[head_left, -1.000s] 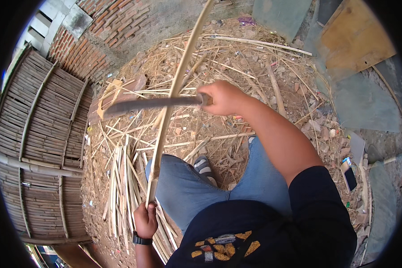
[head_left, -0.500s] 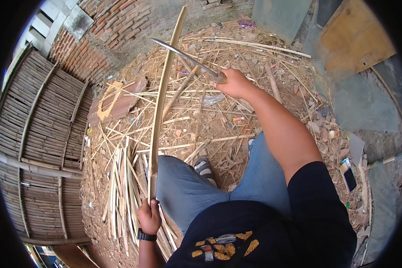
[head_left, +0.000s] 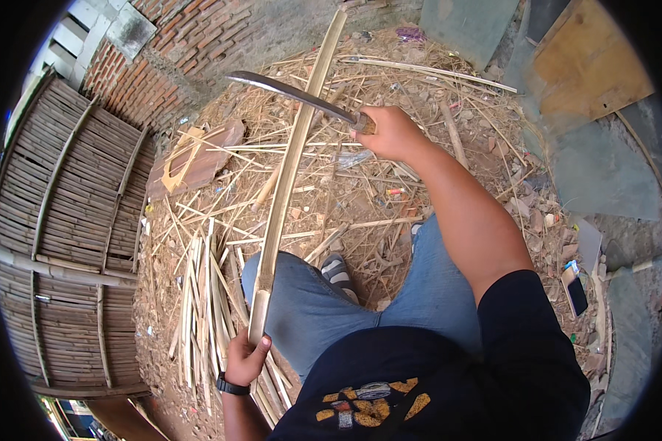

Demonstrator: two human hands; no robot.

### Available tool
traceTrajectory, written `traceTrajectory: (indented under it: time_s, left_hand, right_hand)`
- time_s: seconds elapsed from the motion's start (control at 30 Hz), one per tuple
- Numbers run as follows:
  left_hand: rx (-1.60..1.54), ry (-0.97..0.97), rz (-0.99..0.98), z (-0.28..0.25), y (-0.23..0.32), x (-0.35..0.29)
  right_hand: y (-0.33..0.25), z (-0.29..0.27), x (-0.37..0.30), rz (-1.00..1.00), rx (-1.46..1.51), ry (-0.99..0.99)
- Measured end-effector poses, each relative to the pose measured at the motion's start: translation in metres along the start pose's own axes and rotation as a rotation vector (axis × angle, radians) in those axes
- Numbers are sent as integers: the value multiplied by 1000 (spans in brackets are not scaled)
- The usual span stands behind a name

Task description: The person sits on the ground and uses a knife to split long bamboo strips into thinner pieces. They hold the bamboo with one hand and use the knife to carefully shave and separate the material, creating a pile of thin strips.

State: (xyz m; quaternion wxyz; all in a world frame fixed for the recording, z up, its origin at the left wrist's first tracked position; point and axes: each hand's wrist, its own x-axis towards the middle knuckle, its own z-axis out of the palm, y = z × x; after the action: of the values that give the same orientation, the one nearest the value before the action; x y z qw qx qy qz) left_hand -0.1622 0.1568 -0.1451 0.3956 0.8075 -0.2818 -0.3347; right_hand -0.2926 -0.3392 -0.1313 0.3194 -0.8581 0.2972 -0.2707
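My left hand [head_left: 247, 357] is closed round the lower end of a long split bamboo strip [head_left: 290, 170], which slants up and away, its hollow pale inner face showing. In my right hand [head_left: 391, 133] is the wooden handle of a machete [head_left: 293, 91]. The curved dark blade points left and crosses the strip near its upper part; whether blade and strip touch, I cannot tell. Below the strip, left of my knee, lies a pile of thin split bamboo strips [head_left: 201, 309].
A slatted bamboo panel [head_left: 77, 198] stands at the left, with a brick wall [head_left: 169, 44] behind. A brown board [head_left: 202, 163] lies on the littered ground. Grey sheets [head_left: 603, 173] and a tan panel [head_left: 592, 59] lean at the right, near a phone [head_left: 574, 289].
The bamboo strip's far end has swung right, and its inner face now shows more. The machete has shifted slightly, its tip moving left and a little down.
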Motion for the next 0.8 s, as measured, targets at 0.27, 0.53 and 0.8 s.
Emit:
traceTrajectory:
  time_s: [0.27, 0.53, 0.8]
  left_hand:
    - [-287, -201, -79, -7, 8, -6]
    - [-153, -42, -3, -9, 21, -11]
    - [411, 225, 187, 0, 35, 5]
  right_hand:
    - [-35, 26, -32, -486, 1, -232]
    - [14, -1, -1, -68, -66, -21]
    - [-44, 20, -37, -594, -350, -221]
